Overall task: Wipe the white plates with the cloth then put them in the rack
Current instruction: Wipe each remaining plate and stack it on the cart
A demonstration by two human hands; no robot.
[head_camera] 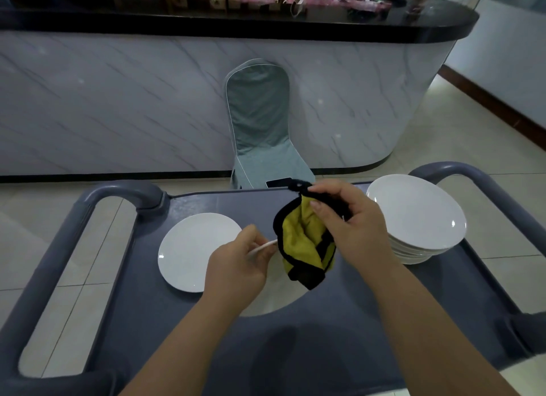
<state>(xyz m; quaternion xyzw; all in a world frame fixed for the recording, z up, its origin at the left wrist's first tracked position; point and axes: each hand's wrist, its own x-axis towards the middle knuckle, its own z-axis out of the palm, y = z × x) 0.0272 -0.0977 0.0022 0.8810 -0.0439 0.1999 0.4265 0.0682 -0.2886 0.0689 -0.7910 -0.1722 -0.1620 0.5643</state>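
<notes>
One plate (189, 254) lies alone on the cart (206, 336), perhaps already wiped. The left hand (236, 265) pinches the rim of a second plate (271, 302), and the right hand (348, 227) clutches the bunched cloth (304, 242) over it. The stack (419, 218) waits at right. No rack shows, so most work likely remains.

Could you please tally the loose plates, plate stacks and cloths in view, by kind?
Loose white plates: 2 (flat plate, held plate)
Plate stack: 1
Yellow cloth: 1
Total: 4
</notes>
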